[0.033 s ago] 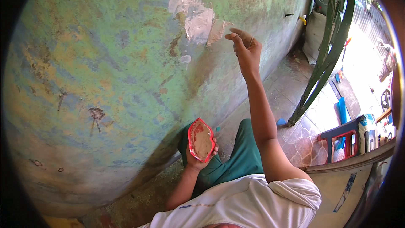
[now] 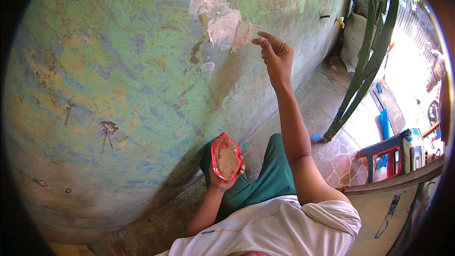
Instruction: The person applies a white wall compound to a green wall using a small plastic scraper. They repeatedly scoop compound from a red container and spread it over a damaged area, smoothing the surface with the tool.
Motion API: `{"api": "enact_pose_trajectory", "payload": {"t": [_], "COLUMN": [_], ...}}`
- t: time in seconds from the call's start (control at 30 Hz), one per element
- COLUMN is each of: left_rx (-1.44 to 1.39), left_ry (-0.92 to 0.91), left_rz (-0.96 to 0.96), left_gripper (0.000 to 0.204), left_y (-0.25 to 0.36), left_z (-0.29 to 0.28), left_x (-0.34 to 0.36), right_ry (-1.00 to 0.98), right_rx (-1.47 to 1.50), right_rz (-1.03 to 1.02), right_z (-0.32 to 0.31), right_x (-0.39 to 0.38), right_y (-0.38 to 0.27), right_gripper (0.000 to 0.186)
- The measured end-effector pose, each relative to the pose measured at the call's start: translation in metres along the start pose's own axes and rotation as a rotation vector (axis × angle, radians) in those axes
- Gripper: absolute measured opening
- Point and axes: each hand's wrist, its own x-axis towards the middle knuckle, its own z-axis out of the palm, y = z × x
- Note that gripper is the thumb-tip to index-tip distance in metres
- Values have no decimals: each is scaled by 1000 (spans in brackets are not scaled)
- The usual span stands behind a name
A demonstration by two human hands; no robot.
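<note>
My right hand (image 2: 276, 57) is raised to the weathered green wall (image 2: 118, 66). Its fingers are pinched on a thin flat scraper (image 2: 280, 46), just right of a pale patch of fresh filler (image 2: 222, 26). Lower down, my left hand (image 2: 222, 178) holds a small red dish (image 2: 226, 156) tilted up in front of my green trousers. The dish is smeared with brownish filler paste. The scraper's blade is mostly hidden by my fingers.
Tall green plant stems (image 2: 374, 57) lean up at the right, with a grey sack (image 2: 355, 33) behind them. A red and blue stool (image 2: 384, 154) stands on the patterned tile floor (image 2: 332, 156). A low pale ledge (image 2: 393, 185) runs along my right side.
</note>
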Motion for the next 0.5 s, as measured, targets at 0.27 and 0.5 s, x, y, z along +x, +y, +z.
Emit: {"api": "enact_pose_trajectory", "payload": {"t": [0.27,0.5], "left_rx": [-83,21], "left_ry": [-15,-24], "left_rz": [-44,-7], "left_gripper": [66,67], "left_y": [2,1], "left_z": [-5,-4], "left_x": [1,0], "right_ry": [44,43], "right_rx": [-73,-68], "right_rz": [-71,-79], "right_z": [8,11], "right_x": [-3,-9], "right_y": [-12,-16], "right_gripper": [28,27]}}
